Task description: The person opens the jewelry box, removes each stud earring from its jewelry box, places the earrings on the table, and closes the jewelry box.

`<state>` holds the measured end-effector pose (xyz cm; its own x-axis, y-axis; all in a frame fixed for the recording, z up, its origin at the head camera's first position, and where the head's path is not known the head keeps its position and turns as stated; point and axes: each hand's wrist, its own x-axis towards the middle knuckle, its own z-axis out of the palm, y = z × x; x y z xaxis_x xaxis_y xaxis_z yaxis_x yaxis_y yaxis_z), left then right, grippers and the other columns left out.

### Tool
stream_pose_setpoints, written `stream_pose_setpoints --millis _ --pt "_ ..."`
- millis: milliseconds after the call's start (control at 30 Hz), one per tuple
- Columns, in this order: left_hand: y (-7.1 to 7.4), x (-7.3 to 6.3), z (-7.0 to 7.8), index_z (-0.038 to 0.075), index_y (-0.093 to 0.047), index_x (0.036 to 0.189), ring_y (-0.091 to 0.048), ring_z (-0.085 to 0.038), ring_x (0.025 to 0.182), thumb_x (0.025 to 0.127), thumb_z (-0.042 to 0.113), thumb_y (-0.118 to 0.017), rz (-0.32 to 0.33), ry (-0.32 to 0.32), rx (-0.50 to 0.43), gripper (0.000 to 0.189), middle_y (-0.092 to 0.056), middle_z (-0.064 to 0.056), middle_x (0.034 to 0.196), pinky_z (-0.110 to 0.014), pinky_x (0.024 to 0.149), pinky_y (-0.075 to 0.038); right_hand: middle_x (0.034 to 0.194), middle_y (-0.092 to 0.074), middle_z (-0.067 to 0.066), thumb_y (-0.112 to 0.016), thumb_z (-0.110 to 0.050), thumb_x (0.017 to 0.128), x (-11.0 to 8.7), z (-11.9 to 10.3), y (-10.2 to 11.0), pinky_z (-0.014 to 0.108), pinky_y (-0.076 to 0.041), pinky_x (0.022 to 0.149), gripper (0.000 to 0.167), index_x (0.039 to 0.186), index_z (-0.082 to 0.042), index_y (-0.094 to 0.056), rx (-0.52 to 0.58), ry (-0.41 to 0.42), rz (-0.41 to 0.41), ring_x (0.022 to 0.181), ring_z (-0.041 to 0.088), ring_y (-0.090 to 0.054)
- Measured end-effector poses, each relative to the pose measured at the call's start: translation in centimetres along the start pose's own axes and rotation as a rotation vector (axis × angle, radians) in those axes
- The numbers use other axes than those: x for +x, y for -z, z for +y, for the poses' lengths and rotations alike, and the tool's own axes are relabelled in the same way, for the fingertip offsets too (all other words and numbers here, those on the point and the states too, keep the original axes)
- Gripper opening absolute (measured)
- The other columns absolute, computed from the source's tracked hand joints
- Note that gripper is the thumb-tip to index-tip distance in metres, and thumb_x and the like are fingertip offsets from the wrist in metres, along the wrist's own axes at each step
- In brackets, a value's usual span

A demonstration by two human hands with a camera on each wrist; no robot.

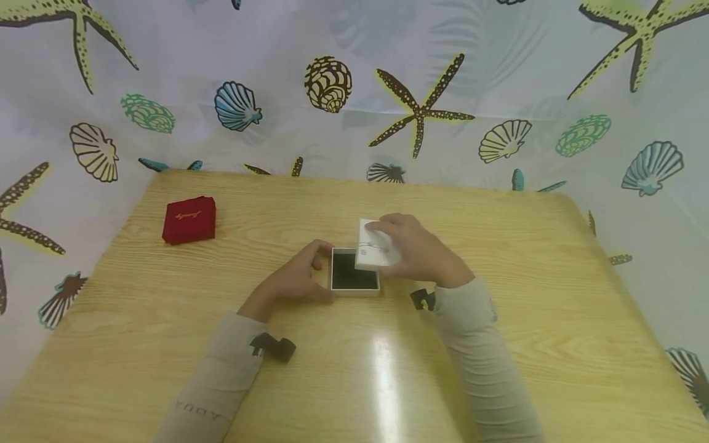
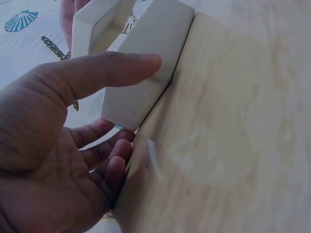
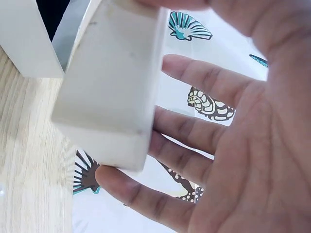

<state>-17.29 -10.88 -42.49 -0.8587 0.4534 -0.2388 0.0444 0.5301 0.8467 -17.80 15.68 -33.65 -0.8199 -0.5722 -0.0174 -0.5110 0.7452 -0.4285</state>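
Observation:
A white box base (image 1: 354,293) with a dark inside sits on the wooden table. My left hand (image 1: 296,274) holds its left side, thumb at the near corner and fingers at the far one. In the left wrist view the thumb lies along the outer wall of the box base (image 2: 146,43). My right hand (image 1: 423,252) grips the white lid (image 1: 368,261), which is tilted above the base's right part and hides some of the inside. Thin line drawing and a small red mark show on the lid's top. The right wrist view has fingers around the lid (image 3: 109,73).
A red box (image 1: 190,223) with gold lettering lies at the table's far left. Behind the wooden table (image 1: 526,369) hangs a white cloth (image 1: 288,37) printed with shells and starfish, which also runs down both sides.

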Motion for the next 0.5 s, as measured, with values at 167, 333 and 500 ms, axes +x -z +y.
stream_pose_setpoints --millis 167,333,500 --pt "-0.03 -0.04 0.07 0.019 -0.037 0.144 -0.043 -0.029 0.121 0.068 0.02 -0.09 0.002 0.0 0.001 0.093 -0.047 -0.009 0.136 -0.043 0.096 -0.043 0.146 -0.049 0.019 -0.079 -0.022 0.073 0.2 -0.31 -0.14 0.053 -0.041 0.109 0.077 0.145 -0.012 -0.051 0.012 -0.006 -0.01 0.134 0.037 -0.043" --pt "-0.08 0.03 0.02 0.019 -0.038 0.143 -0.043 -0.027 0.12 0.067 0.019 -0.09 0.006 -0.004 0.003 0.092 -0.047 -0.006 0.138 -0.043 0.097 -0.043 0.147 -0.049 0.017 -0.082 -0.025 0.073 0.36 -0.62 -0.35 0.053 -0.041 0.11 0.079 0.145 -0.014 -0.05 0.039 -0.019 -0.036 0.135 0.035 -0.043" --pt "-0.14 0.07 0.02 0.018 -0.04 0.142 -0.043 -0.027 0.119 0.067 0.018 -0.09 0.01 -0.008 0.002 0.091 -0.048 -0.004 0.141 -0.041 0.095 -0.042 0.146 -0.05 0.016 -0.081 -0.024 0.073 0.55 -0.7 -0.73 0.052 -0.042 0.109 0.079 0.145 -0.014 -0.051 0.03 -0.007 -0.045 0.134 0.034 -0.044"
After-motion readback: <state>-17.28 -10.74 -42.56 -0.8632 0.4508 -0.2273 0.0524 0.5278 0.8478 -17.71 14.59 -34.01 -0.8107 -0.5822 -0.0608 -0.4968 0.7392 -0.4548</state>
